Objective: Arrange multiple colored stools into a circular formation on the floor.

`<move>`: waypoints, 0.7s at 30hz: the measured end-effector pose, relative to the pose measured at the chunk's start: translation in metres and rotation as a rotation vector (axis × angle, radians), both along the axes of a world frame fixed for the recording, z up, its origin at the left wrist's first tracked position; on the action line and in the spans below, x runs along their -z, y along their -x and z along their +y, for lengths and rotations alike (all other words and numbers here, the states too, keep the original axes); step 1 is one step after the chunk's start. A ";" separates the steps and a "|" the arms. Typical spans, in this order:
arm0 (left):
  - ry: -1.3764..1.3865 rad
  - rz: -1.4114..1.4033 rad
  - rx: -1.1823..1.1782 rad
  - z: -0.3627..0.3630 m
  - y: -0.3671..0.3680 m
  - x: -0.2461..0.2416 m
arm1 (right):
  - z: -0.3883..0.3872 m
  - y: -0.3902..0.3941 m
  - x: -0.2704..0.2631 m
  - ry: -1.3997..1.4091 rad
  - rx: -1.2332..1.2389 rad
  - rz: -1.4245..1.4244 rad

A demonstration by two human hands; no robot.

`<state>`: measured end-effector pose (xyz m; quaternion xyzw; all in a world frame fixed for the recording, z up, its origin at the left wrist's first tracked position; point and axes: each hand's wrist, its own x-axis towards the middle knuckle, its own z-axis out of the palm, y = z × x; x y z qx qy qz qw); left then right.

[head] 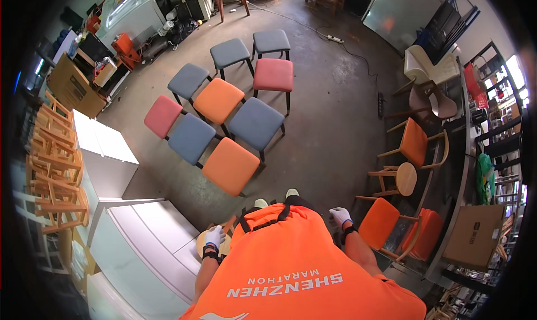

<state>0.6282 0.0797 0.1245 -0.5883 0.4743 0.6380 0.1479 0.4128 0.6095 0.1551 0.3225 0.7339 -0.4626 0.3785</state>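
Note:
My left hand, in a white glove, hangs at my left side over a round wooden stool seat; whether it touches the seat cannot be told. At my right side hangs my right hand, also gloved, with its fingers loosely apart and nothing visible in it. Before me several padded stools with dark legs stand close together on the floor. An orange stool is nearest, beside a blue-grey stool and another blue-grey stool. Farther off are a second orange stool and a red stool.
White cabinets line my left, with stacked wooden stools behind. On my right stand an orange-seated armchair, a small wooden stool and a cardboard box. A cable with a power strip crosses the far floor.

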 end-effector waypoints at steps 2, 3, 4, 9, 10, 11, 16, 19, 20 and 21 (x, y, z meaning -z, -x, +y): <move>0.005 0.012 0.002 0.010 0.004 -0.002 | 0.007 0.007 0.005 0.009 0.010 0.019; 0.033 -0.014 0.029 0.017 0.006 -0.003 | 0.009 0.015 0.006 0.025 0.013 0.015; 0.061 -0.041 0.057 0.023 0.009 -0.003 | 0.010 0.022 0.007 0.041 0.017 0.010; 0.148 -0.148 0.326 0.050 0.028 -0.041 | 0.006 0.052 0.005 0.056 -0.013 0.031; 0.140 -0.136 0.312 0.052 0.029 -0.043 | 0.005 0.056 0.005 0.069 -0.020 0.034; 0.131 -0.124 0.296 0.054 0.029 -0.044 | 0.004 0.059 0.004 0.070 -0.027 0.032; 0.082 -0.081 0.137 0.044 0.016 0.001 | 0.000 0.071 0.002 0.082 -0.082 0.075; 0.014 -0.019 -0.025 0.054 0.022 -0.004 | 0.007 0.072 0.008 0.073 -0.066 0.058; 0.037 -0.027 -0.038 0.059 0.028 -0.013 | 0.009 0.072 0.007 0.062 -0.058 0.055; 0.060 -0.036 -0.049 0.061 0.028 -0.018 | 0.009 0.071 0.005 0.064 -0.073 0.057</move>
